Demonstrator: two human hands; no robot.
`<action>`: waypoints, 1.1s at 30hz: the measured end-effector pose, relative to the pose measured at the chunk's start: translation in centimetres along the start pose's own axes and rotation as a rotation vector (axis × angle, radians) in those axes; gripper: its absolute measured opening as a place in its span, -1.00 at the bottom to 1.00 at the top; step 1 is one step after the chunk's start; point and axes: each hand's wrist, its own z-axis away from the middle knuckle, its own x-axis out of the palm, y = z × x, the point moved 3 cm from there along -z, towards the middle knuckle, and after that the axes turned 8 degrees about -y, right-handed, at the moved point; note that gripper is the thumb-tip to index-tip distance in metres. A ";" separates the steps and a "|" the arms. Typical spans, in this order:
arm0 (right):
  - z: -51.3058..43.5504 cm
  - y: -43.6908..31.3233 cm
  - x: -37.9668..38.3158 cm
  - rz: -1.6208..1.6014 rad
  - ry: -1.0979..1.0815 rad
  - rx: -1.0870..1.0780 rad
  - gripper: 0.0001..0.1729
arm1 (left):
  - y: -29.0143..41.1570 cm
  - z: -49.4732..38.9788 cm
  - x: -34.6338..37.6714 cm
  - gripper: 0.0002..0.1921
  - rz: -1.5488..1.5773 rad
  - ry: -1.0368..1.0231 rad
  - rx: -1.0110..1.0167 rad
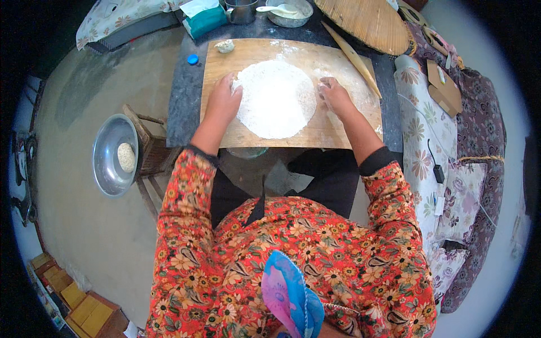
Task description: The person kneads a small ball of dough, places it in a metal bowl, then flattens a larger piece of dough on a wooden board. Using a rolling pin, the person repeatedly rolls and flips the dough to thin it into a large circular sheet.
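A round, flour-dusted sheet of rolled dough (277,101) lies flat on the wooden board (219,137), its middle washed out by glare. At its left rim is my left hand (222,98), thumb spread from the fingers and overlapping the edge. My right hand (334,96) hovers or rests just off the right rim with its fingers curled; whether anything is pinched there is unclear. A long tapered wooden rolling pin (353,59) lies slanted across the board's right side. Near the far left corner sits a small lump of dough (225,46).
Behind the board stand a bowl of flour (291,19) with a white spoon, a metal mug (241,12), a tissue pack (205,21) and a round slatted mat (365,25). A blue cap (192,59) lies left. A metal basin (101,169) holding dough sits on a wooden stool (154,154).
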 end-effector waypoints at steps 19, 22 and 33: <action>-1.1 -5.6 2.3 0.238 0.058 -0.139 -0.52 | 1.6 -8.3 2.1 -0.63 -0.014 -0.288 -0.026; -0.5 -4.2 2.6 0.098 0.038 -0.056 -0.55 | 1.4 -7.4 1.7 -0.63 -0.035 -0.248 0.052; -4.1 -10.2 7.6 0.137 0.035 -0.321 -0.67 | -4.8 -5.2 -1.7 -0.61 -0.039 -0.056 -0.081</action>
